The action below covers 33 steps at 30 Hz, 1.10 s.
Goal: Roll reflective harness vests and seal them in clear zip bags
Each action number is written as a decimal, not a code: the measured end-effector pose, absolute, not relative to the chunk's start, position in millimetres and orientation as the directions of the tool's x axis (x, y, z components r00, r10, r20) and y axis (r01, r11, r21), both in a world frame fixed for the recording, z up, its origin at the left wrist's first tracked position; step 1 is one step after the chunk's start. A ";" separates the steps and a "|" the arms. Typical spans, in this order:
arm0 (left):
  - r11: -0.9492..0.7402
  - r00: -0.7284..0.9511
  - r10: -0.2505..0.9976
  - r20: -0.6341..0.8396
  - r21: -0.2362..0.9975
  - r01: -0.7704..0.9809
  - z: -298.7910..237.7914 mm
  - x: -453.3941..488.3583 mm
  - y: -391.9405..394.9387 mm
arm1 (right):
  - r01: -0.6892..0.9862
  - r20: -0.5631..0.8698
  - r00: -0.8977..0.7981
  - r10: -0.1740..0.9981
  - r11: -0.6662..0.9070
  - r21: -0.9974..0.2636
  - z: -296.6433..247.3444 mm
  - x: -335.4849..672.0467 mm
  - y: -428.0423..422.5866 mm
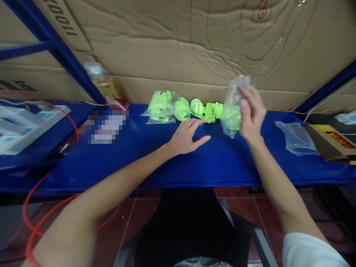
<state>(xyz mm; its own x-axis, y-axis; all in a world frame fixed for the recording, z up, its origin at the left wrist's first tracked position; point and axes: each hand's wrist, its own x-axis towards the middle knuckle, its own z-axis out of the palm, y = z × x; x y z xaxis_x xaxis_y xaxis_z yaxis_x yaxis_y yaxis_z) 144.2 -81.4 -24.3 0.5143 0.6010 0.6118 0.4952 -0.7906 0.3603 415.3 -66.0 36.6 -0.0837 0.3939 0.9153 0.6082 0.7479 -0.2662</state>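
Observation:
My right hand [252, 111] is closed on a clear plastic bag [231, 111] with a rolled neon-green strap inside it, held just above the blue table [178, 167]. Fingers apart and palm down, my left hand [189, 137] holds nothing. Its fingertips are close to loose neon-green reflective straps [207, 109] with grey bands. To the left of these lie several bagged neon-green straps, among them one rolled strap in a bag [182, 108] and a stack of bags [160, 105].
Empty zip bags [297, 139] lie at the right, beside an open cardboard box [332, 142]. A bottle [107, 85] stands at the back left. A cardboard wall [167, 48] closes off the back. A red hose [30, 207] loops at the lower left.

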 end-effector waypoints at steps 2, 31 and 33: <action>-0.783 0.538 0.621 0.570 0.412 0.467 -27.2 146.1 -82.9 | 0.487 0.817 -0.197 0.542 0.777 -0.398 16.1 390.0 -67.0; -0.703 0.092 0.641 0.762 0.534 0.469 -50.5 140.8 -43.7 | 0.886 0.412 -0.459 0.787 0.442 0.142 -29.8 372.0 -10.9; -0.687 0.089 0.667 0.740 0.564 0.457 -46.6 137.1 -44.6 | 0.858 0.367 -0.507 0.780 0.496 0.133 -32.2 376.6 -7.7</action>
